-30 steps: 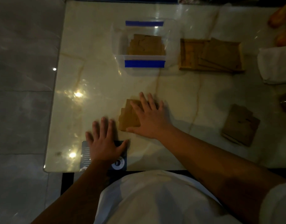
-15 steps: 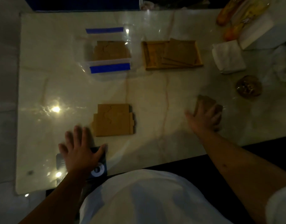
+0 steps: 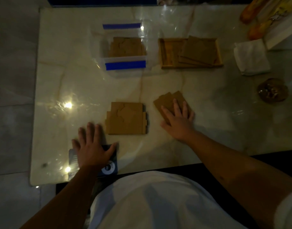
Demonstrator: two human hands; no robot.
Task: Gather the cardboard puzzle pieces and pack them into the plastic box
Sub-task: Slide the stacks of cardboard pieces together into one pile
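Folded white cloth [image 3: 251,57] far right; round brown object [image 3: 272,90] nearer; dark card [image 3: 111,167] at table edge.

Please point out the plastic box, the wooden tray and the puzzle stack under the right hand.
plastic box [image 3: 125,65]: head view, on its near blue-taped wall.
wooden tray [image 3: 163,53]: head view, on its left rim.
puzzle stack [image 3: 166,100]: head view, on its uncovered far part.

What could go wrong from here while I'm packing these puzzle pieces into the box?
The right hand lies flat on a loose, fanned stack of pieces; sliding it could scatter them or knock the stack beside it. The plastic box already holds pieces, so more may snag on its rim. The scene is dim, so a stray piece on the table might be missed.
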